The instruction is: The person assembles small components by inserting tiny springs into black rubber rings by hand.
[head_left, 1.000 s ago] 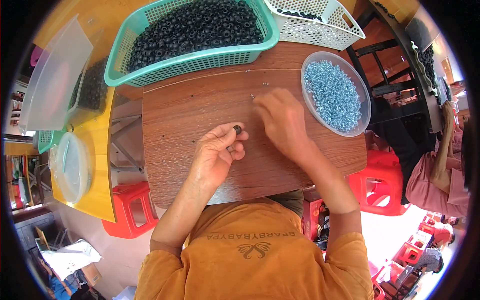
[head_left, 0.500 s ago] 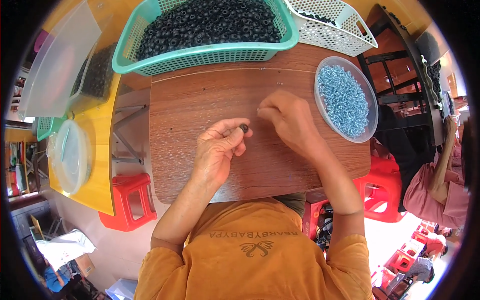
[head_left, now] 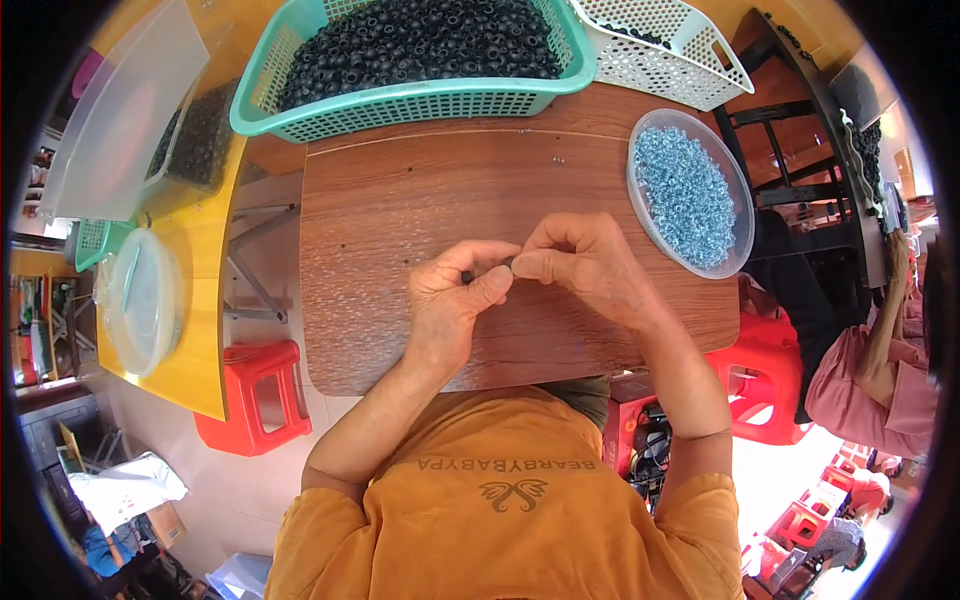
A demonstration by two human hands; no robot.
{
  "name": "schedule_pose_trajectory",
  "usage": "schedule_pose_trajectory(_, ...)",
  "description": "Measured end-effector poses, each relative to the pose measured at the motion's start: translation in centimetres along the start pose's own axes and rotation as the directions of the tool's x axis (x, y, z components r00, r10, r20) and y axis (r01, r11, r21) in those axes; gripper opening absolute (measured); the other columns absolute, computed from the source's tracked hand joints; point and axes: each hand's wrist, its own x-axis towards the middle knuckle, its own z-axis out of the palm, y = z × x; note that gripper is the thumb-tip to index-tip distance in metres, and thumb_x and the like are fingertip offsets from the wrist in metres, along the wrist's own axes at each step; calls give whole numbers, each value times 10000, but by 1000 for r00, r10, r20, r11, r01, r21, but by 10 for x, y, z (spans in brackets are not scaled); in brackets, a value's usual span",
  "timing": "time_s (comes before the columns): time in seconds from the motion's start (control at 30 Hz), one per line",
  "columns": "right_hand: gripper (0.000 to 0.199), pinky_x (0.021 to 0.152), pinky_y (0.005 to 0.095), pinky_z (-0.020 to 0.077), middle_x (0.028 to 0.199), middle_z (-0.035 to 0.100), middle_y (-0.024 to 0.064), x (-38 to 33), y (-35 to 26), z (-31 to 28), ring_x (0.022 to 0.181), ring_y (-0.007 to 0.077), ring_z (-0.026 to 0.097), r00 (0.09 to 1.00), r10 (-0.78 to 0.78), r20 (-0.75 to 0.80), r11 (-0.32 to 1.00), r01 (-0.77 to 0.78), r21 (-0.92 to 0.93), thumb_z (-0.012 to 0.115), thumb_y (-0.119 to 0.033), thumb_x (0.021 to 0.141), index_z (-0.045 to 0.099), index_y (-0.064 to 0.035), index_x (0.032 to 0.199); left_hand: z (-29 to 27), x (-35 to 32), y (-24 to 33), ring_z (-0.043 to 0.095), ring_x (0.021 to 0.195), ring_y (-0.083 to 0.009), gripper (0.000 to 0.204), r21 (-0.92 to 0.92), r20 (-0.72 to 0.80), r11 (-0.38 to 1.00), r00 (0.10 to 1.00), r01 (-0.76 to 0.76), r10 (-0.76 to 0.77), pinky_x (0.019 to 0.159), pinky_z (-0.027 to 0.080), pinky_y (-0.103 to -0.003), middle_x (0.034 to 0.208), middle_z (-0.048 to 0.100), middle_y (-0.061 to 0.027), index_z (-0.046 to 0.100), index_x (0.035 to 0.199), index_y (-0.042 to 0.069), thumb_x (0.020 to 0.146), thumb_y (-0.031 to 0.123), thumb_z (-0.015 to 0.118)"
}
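Above the middle of the brown table point(head_left: 400, 200), my two hands meet at the fingertips. My left hand point(head_left: 450, 295) is closed, pinching a small black ring-shaped part point(head_left: 509, 263), mostly covered by the fingers. The thumb and forefinger of my right hand point(head_left: 585, 265) press together against that part; anything between them is too small or hidden to make out. To the right stands a round clear tub point(head_left: 740, 245) of small light-blue see-through pieces point(head_left: 685, 195). At the far side, a green basket point(head_left: 420, 105) holds a heap of black ring-shaped parts point(head_left: 420, 50).
A white perforated basket point(head_left: 690, 80) with some black parts sits at the far right. On the left, a yellow table point(head_left: 205, 340) carries clear containers point(head_left: 145, 300). Red stools point(head_left: 255, 400) stand on both sides. Another person point(head_left: 870, 370) is at the right.
My right hand has come down and left to meet my left hand at the black part. My left hand has shifted slightly right.
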Motion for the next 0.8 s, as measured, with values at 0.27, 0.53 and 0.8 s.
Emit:
schedule_pose_trajectory(0.27,192,570,287,445,640,622,80,-4,1,8,607,113,550,990,-5,-143,1000,3,-15,686,-139,796,647,47,770,-6,7,-5,561,726,-110,176,-281,98,940,980,191,-170,681,463,-242,893,646,-65,634,1027,-9,880,86,619)
schedule_pose_trajectory(0.53,75,656,334,484,800,641,109,-19,13,31,744,249,613,868,-370,-331,926,315,-208,666,-28,777,658,-14,850,-4,15,-9,590,1008,-255,202,-609,121,741,956,283,-265,868,466,-372,1060,625,-162,571,1061,11,922,156,551)
schedule_pose_trajectory(0.8,154,662,359,487,823,613,136,-11,28,61,754,301,604,755,-574,-317,775,376,-507,669,32,733,641,3,881,6,17,-12,532,1115,-260,229,-623,134,745,971,239,-199,993,396,-376,1130,594,-166,551,1079,-13,938,164,514)
